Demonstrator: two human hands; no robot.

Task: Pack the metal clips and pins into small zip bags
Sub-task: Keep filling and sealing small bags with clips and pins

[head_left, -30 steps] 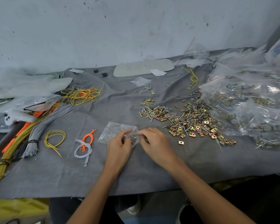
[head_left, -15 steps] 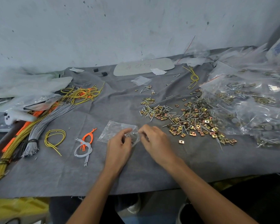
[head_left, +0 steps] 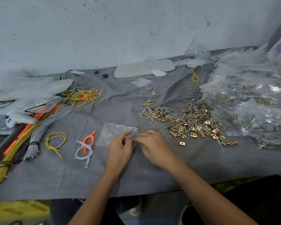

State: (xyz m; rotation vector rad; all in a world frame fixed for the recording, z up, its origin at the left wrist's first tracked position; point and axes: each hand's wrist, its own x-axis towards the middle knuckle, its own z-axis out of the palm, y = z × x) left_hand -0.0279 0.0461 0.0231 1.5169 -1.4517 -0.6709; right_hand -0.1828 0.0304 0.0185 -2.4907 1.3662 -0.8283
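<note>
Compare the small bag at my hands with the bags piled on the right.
The small zip bag lies flat and looks nearly empty; the piled bags bulge with metal parts. The left hand holds the small zip bag at its edge; nothing touches the piled bags. Both are clear plastic.

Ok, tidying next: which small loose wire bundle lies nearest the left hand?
The grey-and-orange knotted wire bundle, just left of the left hand; the near yellow wire loop and the back yellow wire loop lie farther off.
</note>
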